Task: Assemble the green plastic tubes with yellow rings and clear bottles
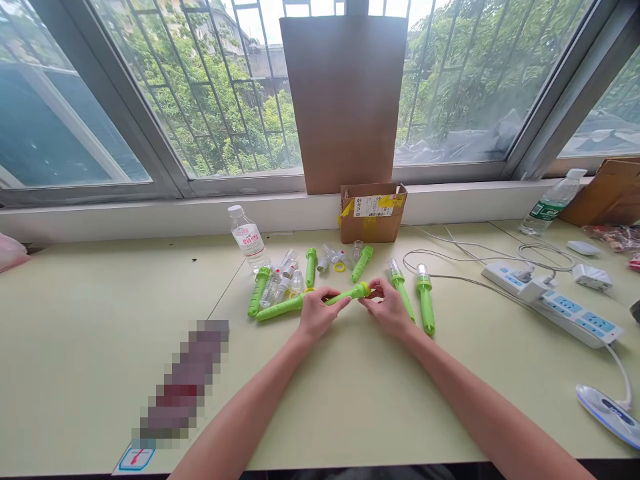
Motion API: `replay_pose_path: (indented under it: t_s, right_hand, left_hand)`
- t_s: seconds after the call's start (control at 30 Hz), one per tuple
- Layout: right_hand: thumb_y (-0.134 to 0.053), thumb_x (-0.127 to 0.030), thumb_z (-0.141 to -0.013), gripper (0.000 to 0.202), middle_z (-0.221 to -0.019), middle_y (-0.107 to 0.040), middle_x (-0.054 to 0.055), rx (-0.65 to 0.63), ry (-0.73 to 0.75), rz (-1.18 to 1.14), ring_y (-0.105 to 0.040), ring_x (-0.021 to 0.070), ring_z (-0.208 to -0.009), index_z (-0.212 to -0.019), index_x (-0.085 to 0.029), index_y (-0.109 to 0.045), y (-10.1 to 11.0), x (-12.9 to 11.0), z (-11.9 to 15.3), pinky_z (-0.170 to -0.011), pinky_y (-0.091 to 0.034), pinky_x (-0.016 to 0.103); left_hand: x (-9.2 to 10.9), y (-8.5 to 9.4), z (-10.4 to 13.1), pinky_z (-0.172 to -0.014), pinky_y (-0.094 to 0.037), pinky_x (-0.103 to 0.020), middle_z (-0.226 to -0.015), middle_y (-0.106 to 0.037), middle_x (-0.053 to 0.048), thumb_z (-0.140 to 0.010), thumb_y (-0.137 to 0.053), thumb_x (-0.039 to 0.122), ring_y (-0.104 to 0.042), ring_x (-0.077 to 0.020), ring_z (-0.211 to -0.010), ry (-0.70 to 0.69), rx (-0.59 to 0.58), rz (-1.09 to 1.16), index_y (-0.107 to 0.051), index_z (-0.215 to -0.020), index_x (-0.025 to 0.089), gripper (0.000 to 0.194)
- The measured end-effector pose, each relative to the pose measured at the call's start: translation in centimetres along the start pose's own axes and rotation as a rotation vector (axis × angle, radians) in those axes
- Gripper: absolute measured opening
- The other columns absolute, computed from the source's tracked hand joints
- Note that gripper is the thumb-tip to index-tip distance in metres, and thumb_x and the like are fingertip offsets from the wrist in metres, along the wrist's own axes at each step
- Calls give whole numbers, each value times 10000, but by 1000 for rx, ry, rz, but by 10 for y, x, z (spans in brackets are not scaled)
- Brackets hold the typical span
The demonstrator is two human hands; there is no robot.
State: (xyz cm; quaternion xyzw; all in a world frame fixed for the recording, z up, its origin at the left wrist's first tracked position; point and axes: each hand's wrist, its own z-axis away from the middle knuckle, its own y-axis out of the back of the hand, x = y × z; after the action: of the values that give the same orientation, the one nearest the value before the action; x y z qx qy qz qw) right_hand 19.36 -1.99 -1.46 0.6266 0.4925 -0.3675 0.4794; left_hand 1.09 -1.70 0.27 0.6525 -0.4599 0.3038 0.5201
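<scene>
My left hand (320, 312) is closed round the body of a green plastic tube handle (347, 293), held just above the table. At its right end, my right hand (384, 307) pinches close to a yellow ring (367, 289); the fingertips partly hide what they grip. Two green sticks with clear caps (425, 300) lie to the right of my right hand. Left of my left hand rest more green handles (280, 309) and a cluster of clear plastic caps (280, 287). Another yellow ring (339, 267) lies beyond my hands.
A small cardboard box (373, 227) stands at the back, a tall cardboard sheet (347, 100) behind it. Water bottles stand at the left (247, 237) and right (553, 203). A power strip (555, 303) with cables lies at the right. A blurred-out item (185, 380) lies front left.
</scene>
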Motion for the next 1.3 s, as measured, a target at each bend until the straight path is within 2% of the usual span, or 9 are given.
replay_pose_path:
  t_s: [0.13, 0.27, 0.57, 0.83, 1.07, 1.3]
  right_hand:
    - [-662, -410, -747, 288, -859, -635, 39, 11, 11, 6, -643, 198, -746, -841, -219, -468, -1, 2, 1, -508, -512, 276]
    - [-654, -405, -755, 273, -851, -637, 34, 17, 17, 5, -636, 183, -708, -847, -218, -477, -2, 4, 1, -510, -516, 279]
    - [-649, -343, -753, 262, -905, -653, 30, 14, 65, 75, -659, 185, -729, -895, -230, -460, -2, 3, 0, -530, -498, 274]
    - [-628, -366, -762, 232, -858, -649, 34, 34, 74, 95, -658, 194, -710, -856, -223, -472, -3, 3, 2, -525, -498, 288]
    - [-645, -422, -753, 286, -844, -643, 26, 22, 80, 94, -655, 205, -755, -857, -228, -462, -3, -1, 3, -515, -494, 278]
    - [-632, -518, -749, 337, -792, -642, 32, 57, 67, 39, -644, 199, -681, -822, -221, -490, -4, 0, 2, -523, -510, 308]
  left_hand:
    - [5, 1, -1, -430, -435, -217, -612, -613, 3, -647, -731, 458, -518, -93, -438, 136, -35, 109, -665, -718, 150, 323]
    - [8, 2, -3, -393, -410, -206, -573, -590, 9, -632, -741, 460, -512, -89, -410, 209, -52, 158, -665, -705, 145, 332]
    - [6, 5, -4, -357, -356, -194, -628, -646, -21, -627, -738, 498, -492, -73, -378, 366, -114, 276, -650, -705, 143, 374]
    - [5, 7, -6, -378, -369, -205, -651, -665, -40, -635, -721, 527, -500, -78, -391, 407, -157, 289, -641, -713, 139, 404]
    - [7, 9, -5, -391, -369, -199, -664, -678, -62, -661, -683, 568, -490, -71, -389, 440, -210, 281, -636, -725, 127, 448]
    - [9, 9, -5, -391, -380, -198, -708, -685, -69, -670, -668, 580, -509, -74, -396, 404, -256, 256, -625, -742, 132, 456]
